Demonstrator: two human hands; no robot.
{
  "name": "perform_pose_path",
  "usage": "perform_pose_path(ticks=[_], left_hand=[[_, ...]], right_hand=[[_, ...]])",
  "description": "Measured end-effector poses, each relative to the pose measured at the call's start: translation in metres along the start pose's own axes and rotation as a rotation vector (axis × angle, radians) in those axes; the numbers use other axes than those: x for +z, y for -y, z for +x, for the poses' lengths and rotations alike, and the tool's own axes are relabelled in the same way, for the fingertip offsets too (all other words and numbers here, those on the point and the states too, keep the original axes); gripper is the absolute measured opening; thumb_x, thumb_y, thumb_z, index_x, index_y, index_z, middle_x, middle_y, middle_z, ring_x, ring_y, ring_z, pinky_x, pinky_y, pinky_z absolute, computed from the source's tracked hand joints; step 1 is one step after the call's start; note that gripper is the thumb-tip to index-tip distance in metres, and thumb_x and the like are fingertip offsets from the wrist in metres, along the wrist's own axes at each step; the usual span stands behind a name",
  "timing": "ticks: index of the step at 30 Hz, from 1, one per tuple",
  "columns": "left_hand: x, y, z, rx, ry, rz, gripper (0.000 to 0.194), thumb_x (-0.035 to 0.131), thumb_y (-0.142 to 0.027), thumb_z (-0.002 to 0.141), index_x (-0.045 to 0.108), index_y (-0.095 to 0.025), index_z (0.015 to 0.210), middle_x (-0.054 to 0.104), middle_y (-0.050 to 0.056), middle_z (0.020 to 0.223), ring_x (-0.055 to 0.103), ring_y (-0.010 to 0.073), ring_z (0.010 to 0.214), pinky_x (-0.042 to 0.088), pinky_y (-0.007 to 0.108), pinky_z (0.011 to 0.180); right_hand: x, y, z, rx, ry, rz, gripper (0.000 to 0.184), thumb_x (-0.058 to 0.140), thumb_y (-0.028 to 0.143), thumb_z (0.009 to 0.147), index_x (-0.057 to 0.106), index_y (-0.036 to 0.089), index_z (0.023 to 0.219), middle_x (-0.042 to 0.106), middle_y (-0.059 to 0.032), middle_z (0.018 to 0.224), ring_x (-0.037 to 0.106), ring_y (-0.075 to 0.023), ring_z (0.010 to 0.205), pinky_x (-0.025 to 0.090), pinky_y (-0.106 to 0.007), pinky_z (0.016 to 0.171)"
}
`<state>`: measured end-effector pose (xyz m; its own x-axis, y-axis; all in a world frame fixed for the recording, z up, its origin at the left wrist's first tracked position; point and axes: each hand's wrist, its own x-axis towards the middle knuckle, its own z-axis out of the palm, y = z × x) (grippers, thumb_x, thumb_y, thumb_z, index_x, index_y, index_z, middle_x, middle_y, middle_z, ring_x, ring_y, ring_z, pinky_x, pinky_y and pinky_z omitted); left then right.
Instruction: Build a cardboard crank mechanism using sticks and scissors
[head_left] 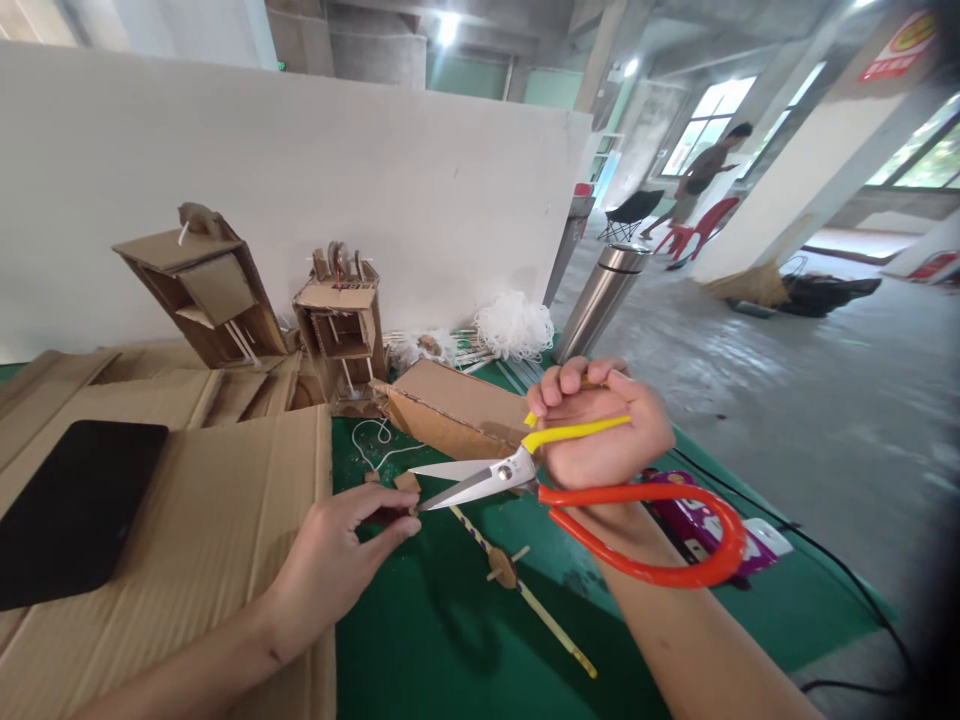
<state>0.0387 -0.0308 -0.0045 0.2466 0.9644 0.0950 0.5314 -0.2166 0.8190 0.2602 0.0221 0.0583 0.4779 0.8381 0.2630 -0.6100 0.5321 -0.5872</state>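
A small piece of cardboard (407,483) is pinched between the thumb and fingers of my left hand (349,548). The tips of the scissors (484,484) meet that piece, their blades slightly apart. My right hand (607,425) is wrapped around the yellow handle, palm turned up, while the red handle loop hangs below over my wrist. On the green table under the scissors lies a thin stick (551,625) with a round cardboard disc (502,567) and a short crosspiece. White string (375,450) curls just beyond my left hand.
Cardboard sheets (247,560) cover the left, with a black flat device (79,505) on top. Two cardboard structures (341,330) stand behind. A cardboard box (457,400), a coil of white tubing (514,325), a steel flask (604,300) and a purple package (694,510) surround the work area. A person (709,175) stands far off.
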Motion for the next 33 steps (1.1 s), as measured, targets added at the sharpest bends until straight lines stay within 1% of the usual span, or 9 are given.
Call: perform_pose_path(ticks=[5, 9, 14, 19, 22, 25, 29, 31, 33], left_hand=[[-0.0013, -0.0013, -0.0007, -0.009, 0.032, 0.019, 0.014, 0.068, -0.037, 0.083, 0.075, -0.030, 0.093, 0.076, -0.002, 0.093, 0.071, 0.0202, 0.085, 0.057, 0.030, 0.076], [-0.0001, -0.0011, -0.0013, 0.000, 0.036, -0.011, 0.013, 0.065, -0.034, 0.085, 0.073, -0.030, 0.095, 0.075, -0.002, 0.093, 0.070, 0.0180, 0.084, 0.057, 0.028, 0.075], [0.0021, -0.0008, 0.0013, -0.055, 0.038, -0.197, 0.019, 0.067, -0.034, 0.082, 0.066, -0.025, 0.099, 0.072, 0.000, 0.091, 0.069, 0.0167, 0.086, 0.058, 0.027, 0.078], [0.0009, -0.0031, 0.0022, -0.094, 0.075, -0.314, 0.015, 0.068, -0.034, 0.080, 0.063, -0.021, 0.085, 0.071, 0.001, 0.084, 0.069, 0.0162, 0.081, 0.058, 0.027, 0.076], [0.0006, -0.0022, 0.0002, -0.053, 0.057, -0.283, 0.011, 0.067, -0.031, 0.081, 0.063, -0.021, 0.082, 0.071, 0.000, 0.083, 0.069, 0.0158, 0.078, 0.058, 0.026, 0.073], [0.0018, 0.0015, -0.0033, 0.032, 0.004, -0.171, 0.007, 0.066, -0.030, 0.083, 0.066, -0.024, 0.085, 0.074, 0.000, 0.088, 0.070, 0.0170, 0.082, 0.058, 0.026, 0.071], [0.0040, 0.0047, -0.0063, 0.167, -0.074, -0.068, 0.005, 0.067, -0.029, 0.083, 0.068, -0.025, 0.086, 0.075, 0.000, 0.093, 0.071, 0.0187, 0.089, 0.058, 0.027, 0.077], [0.0038, 0.0037, -0.0057, 0.153, -0.062, -0.069, 0.005, 0.067, -0.029, 0.084, 0.068, -0.025, 0.087, 0.075, 0.000, 0.092, 0.071, 0.0180, 0.087, 0.058, 0.027, 0.077], [0.0025, 0.0014, -0.0042, 0.073, -0.021, -0.128, 0.009, 0.067, -0.029, 0.083, 0.066, -0.025, 0.091, 0.073, 0.000, 0.091, 0.070, 0.0170, 0.084, 0.058, 0.026, 0.075]], right_hand=[[-0.0030, 0.0007, 0.0010, 0.029, 0.049, 0.007, 0.007, 0.049, 0.023, 0.066, 0.045, 0.020, 0.061, 0.042, 0.0032, 0.057, 0.041, -0.0124, 0.046, 0.036, -0.024, 0.038], [-0.0058, -0.0013, 0.0038, 0.047, 0.009, 0.011, 0.009, 0.052, 0.025, 0.064, 0.045, 0.020, 0.061, 0.041, 0.0036, 0.057, 0.042, -0.0123, 0.046, 0.037, -0.024, 0.038], [-0.0062, -0.0017, 0.0052, 0.038, -0.051, 0.013, 0.009, 0.052, 0.023, 0.064, 0.044, 0.020, 0.061, 0.040, 0.0038, 0.057, 0.041, -0.0114, 0.046, 0.037, -0.023, 0.040], [-0.0053, -0.0013, 0.0058, 0.052, -0.072, 0.019, 0.007, 0.049, 0.022, 0.064, 0.044, 0.019, 0.059, 0.040, 0.0034, 0.056, 0.041, -0.0116, 0.046, 0.037, -0.024, 0.039], [-0.0033, -0.0020, 0.0053, 0.052, -0.103, 0.020, 0.007, 0.048, 0.021, 0.065, 0.043, 0.019, 0.059, 0.040, 0.0032, 0.056, 0.040, -0.0117, 0.046, 0.037, -0.024, 0.040], [-0.0021, -0.0034, 0.0047, 0.074, -0.146, 0.009, 0.008, 0.046, 0.021, 0.065, 0.042, 0.020, 0.058, 0.040, 0.0029, 0.057, 0.040, -0.0120, 0.046, 0.037, -0.024, 0.040], [-0.0028, -0.0053, 0.0048, 0.100, -0.168, 0.012, 0.006, 0.046, 0.021, 0.063, 0.042, 0.020, 0.058, 0.039, 0.0029, 0.056, 0.039, -0.0123, 0.046, 0.037, -0.024, 0.038], [-0.0033, -0.0054, 0.0049, 0.094, -0.166, 0.021, 0.007, 0.047, 0.021, 0.062, 0.042, 0.020, 0.059, 0.039, 0.0032, 0.056, 0.040, -0.0121, 0.045, 0.037, -0.023, 0.038], [-0.0030, -0.0047, 0.0049, 0.085, -0.167, 0.021, 0.007, 0.048, 0.021, 0.063, 0.042, 0.020, 0.059, 0.039, 0.0032, 0.056, 0.040, -0.0118, 0.045, 0.037, -0.023, 0.038]])
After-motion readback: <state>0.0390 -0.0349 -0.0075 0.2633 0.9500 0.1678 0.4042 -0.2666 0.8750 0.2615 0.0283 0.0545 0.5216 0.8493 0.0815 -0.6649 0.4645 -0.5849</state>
